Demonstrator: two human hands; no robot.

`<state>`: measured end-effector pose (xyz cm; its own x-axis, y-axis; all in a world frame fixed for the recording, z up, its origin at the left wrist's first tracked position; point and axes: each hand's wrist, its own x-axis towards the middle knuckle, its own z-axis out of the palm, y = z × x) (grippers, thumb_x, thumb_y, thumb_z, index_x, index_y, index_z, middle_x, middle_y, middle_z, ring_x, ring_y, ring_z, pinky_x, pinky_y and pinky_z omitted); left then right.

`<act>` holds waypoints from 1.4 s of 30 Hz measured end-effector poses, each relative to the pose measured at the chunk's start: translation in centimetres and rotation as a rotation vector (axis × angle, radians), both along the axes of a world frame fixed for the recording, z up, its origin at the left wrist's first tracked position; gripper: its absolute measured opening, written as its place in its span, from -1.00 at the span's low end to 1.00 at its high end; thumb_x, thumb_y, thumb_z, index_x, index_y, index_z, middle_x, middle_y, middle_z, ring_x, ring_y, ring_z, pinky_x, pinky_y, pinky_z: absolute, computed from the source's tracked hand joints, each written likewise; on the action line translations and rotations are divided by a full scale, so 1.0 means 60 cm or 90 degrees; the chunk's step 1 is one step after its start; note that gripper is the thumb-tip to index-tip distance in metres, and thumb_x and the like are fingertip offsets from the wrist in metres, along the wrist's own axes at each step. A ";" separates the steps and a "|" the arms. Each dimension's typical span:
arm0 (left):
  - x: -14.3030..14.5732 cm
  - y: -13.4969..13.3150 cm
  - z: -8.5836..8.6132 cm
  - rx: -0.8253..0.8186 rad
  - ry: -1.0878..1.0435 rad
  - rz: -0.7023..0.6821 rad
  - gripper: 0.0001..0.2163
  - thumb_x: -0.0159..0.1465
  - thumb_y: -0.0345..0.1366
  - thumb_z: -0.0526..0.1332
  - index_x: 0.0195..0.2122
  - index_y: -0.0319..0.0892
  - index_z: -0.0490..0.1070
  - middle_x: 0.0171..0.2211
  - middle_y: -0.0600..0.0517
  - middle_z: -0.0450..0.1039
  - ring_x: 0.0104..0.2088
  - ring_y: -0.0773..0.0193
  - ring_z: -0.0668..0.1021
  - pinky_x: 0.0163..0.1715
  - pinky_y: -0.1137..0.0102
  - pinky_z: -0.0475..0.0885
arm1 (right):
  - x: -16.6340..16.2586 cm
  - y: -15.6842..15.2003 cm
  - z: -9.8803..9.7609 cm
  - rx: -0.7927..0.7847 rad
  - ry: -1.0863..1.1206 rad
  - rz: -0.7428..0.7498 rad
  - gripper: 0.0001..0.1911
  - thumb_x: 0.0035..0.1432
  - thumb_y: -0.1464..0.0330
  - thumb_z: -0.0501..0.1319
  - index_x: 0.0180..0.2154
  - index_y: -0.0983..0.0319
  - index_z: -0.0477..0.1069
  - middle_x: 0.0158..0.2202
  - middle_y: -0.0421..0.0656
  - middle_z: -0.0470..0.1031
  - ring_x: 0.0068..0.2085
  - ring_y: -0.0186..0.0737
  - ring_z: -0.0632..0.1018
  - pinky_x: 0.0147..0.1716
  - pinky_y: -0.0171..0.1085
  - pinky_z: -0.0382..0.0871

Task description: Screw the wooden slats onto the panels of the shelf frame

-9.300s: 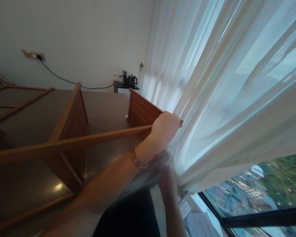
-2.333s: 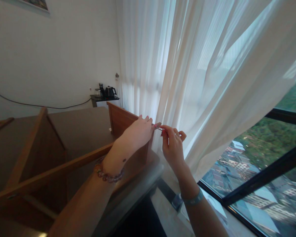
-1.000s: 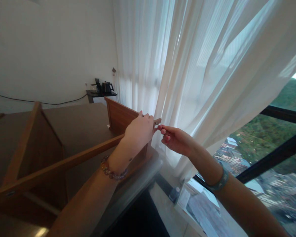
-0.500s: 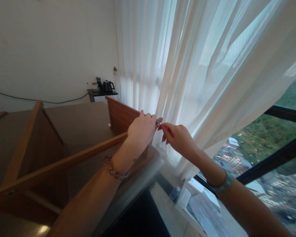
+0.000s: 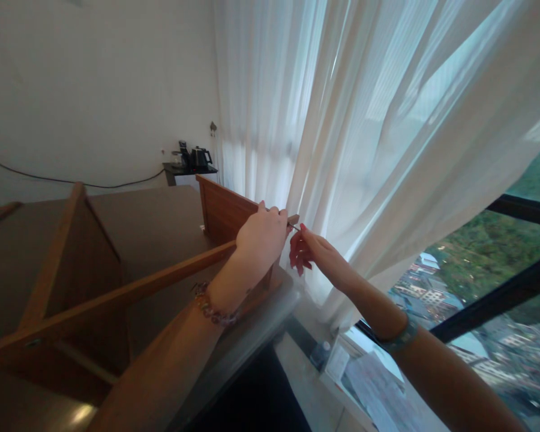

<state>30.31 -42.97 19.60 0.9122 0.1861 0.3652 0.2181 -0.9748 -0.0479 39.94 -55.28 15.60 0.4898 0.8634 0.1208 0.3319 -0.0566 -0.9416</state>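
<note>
My left hand (image 5: 261,235) is closed over the corner of a brown wooden furniture frame (image 5: 162,281), its fingers bent round the far edge. Just right of it, a thin metal hex key (image 5: 293,227) sticks out from the corner. My right hand (image 5: 315,247) has its fingertips on the outer end of that key, with the other fingers loosely curled below. Where the key meets the wood is mostly hidden by my left hand. An upright wooden end panel (image 5: 222,207) stands beyond the left hand.
A wooden divider (image 5: 78,252) rises at the left. A black kettle (image 5: 200,157) stands on a small dark-topped cabinet (image 5: 191,172) by the wall. White curtains (image 5: 342,150) hang close to my right hand, before a window. Papers and a box (image 5: 364,384) lie below at the right.
My right hand has shifted slightly right and down, its lower fingers have loosened, and more of the hex key shows. The left hand keeps its hold on the frame.
</note>
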 end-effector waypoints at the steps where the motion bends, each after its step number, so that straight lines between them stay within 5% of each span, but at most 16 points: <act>1: 0.000 0.000 0.000 0.001 0.000 0.001 -0.70 0.42 -0.29 -0.05 -0.05 -0.33 0.40 -0.09 -0.20 0.47 0.10 0.02 0.41 -0.03 0.27 0.42 | -0.003 0.001 0.003 -0.006 0.067 0.029 -0.46 0.32 -0.07 -0.18 -0.47 0.17 0.18 -0.58 -0.24 0.36 -0.61 -0.38 0.36 -0.61 -0.34 0.11; 6: -0.001 0.000 0.001 -0.018 -0.002 0.005 -0.69 0.43 -0.30 -0.07 -0.02 -0.34 0.39 -0.08 -0.21 0.47 0.10 0.00 0.42 -0.01 0.25 0.41 | -0.016 0.000 0.022 0.035 0.216 0.057 -0.57 0.34 0.10 -0.08 -0.53 0.14 -0.03 -0.65 -0.37 -0.08 -0.62 -0.38 0.05 -0.59 -0.34 0.06; 12: -0.001 0.000 0.003 0.025 0.019 -0.023 -0.71 0.41 -0.36 -0.06 -0.06 -0.37 0.41 -0.07 -0.23 0.46 0.07 0.00 0.44 0.06 0.18 0.36 | 0.004 -0.005 0.032 -0.010 0.154 0.068 -0.62 0.28 0.06 0.03 -0.36 0.20 0.36 -0.65 -0.41 -0.16 -0.61 -0.39 -0.07 -0.60 -0.33 -0.09; 16: -0.001 -0.001 0.001 0.022 -0.003 -0.014 -0.70 0.42 -0.29 -0.04 -0.07 -0.36 0.41 -0.09 -0.23 0.46 0.05 -0.01 0.44 0.01 0.18 0.39 | 0.029 -0.016 0.051 -0.106 -0.191 0.058 -0.52 0.30 0.03 -0.01 -0.32 0.21 0.52 -0.65 -0.34 0.04 -0.60 -0.40 0.11 -0.55 -0.30 0.00; 22: -0.002 -0.002 -0.001 -0.012 -0.034 0.005 -0.71 0.42 -0.25 -0.02 -0.10 -0.33 0.41 -0.16 -0.18 0.48 0.03 0.00 0.46 -0.17 0.29 0.44 | 0.002 -0.018 0.073 -0.151 -0.870 -0.132 -0.72 0.34 0.36 0.05 -0.24 0.20 0.55 -0.43 -0.13 0.47 -0.35 -0.19 0.43 -0.31 -0.19 0.19; 26: -0.001 -0.002 -0.001 -0.004 -0.038 -0.005 -0.71 0.42 -0.25 -0.02 -0.11 -0.31 0.41 -0.16 -0.17 0.48 0.00 -0.02 0.47 -0.17 0.23 0.45 | -0.020 -0.020 0.062 -0.177 -1.063 -0.184 -0.71 0.32 0.50 0.01 -0.16 0.27 0.50 -0.32 -0.01 0.50 -0.24 -0.06 0.44 -0.23 -0.12 0.22; 33: 0.001 0.000 -0.002 -0.022 -0.030 -0.006 -0.70 0.43 -0.27 -0.05 -0.07 -0.30 0.41 -0.13 -0.17 0.48 0.03 0.01 0.45 -0.10 0.24 0.41 | 0.008 -0.026 0.029 -0.116 -1.041 -0.174 -0.68 0.39 0.38 -0.05 -0.06 0.26 0.45 -0.33 -0.02 0.51 -0.24 -0.07 0.43 -0.20 -0.11 0.26; 42: -0.002 -0.002 0.000 -0.010 -0.029 -0.005 -0.71 0.43 -0.29 -0.05 -0.06 -0.29 0.41 -0.15 -0.14 0.48 0.00 0.03 0.48 -0.09 0.23 0.43 | 0.014 -0.014 -0.009 0.133 -0.710 -0.173 -0.59 0.38 0.43 -0.11 0.21 0.17 0.19 -0.14 -0.11 0.54 -0.07 -0.19 0.51 0.01 -0.12 0.36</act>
<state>30.22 -43.11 19.58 0.8961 0.1847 0.4035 0.2114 -0.9772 -0.0222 40.78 -56.14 15.05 0.1885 0.6590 0.7282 0.9820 -0.1317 -0.1351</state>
